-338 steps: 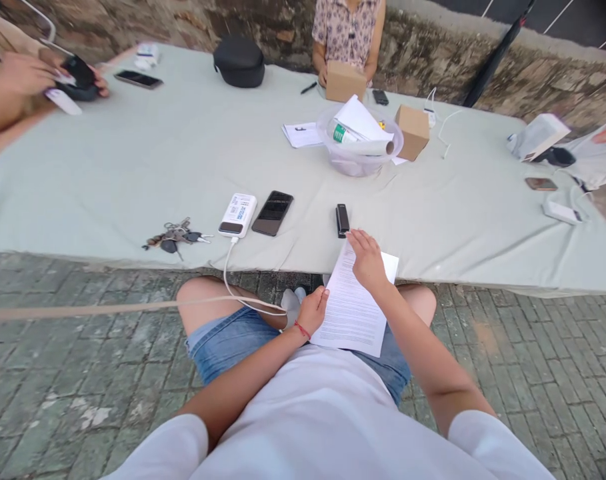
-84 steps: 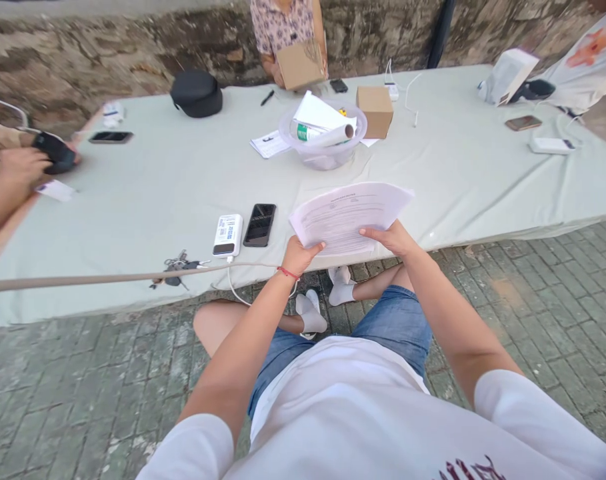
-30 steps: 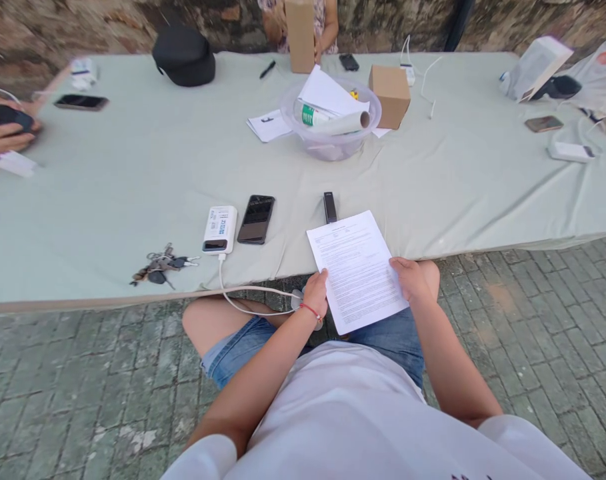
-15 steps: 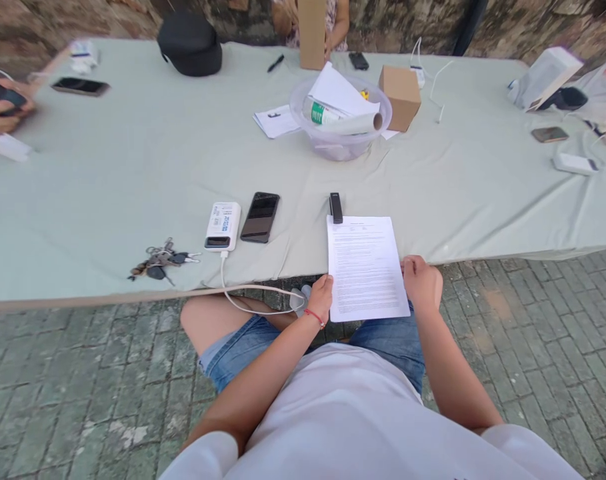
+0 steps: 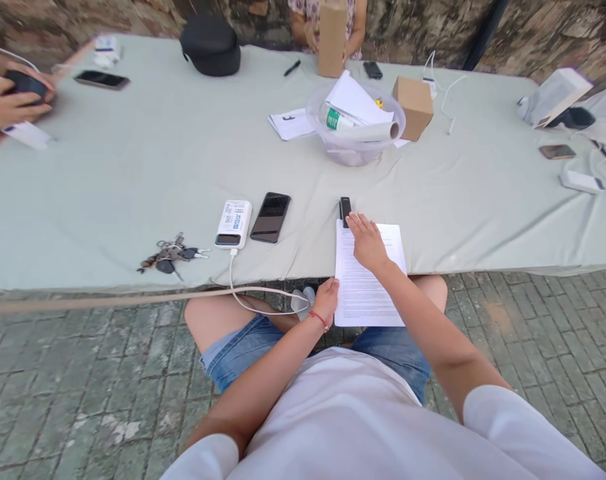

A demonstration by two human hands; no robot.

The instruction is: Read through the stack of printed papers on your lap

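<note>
A printed paper sheaf (image 5: 367,293) lies half on the table's near edge and half over my lap. My left hand (image 5: 327,299) pinches its lower left edge. My right hand (image 5: 367,241) rests flat on the upper part of the paper, fingers spread, fingertips close to a small black stapler (image 5: 345,209) that lies just beyond the sheaf's top left corner.
On the grey-green cloth table (image 5: 133,167) lie a black phone (image 5: 270,217), a white power bank (image 5: 233,223) with its cable, keys (image 5: 171,252), a clear bowl of papers (image 5: 355,123) and a cardboard box (image 5: 413,107). Another person's hands (image 5: 10,100) work at far left; a person holds a box (image 5: 331,40) opposite.
The paper came down from the air to the table edge and was squared up. My right hand left the sheet's right edge and now lies on top of it near the stapler.
</note>
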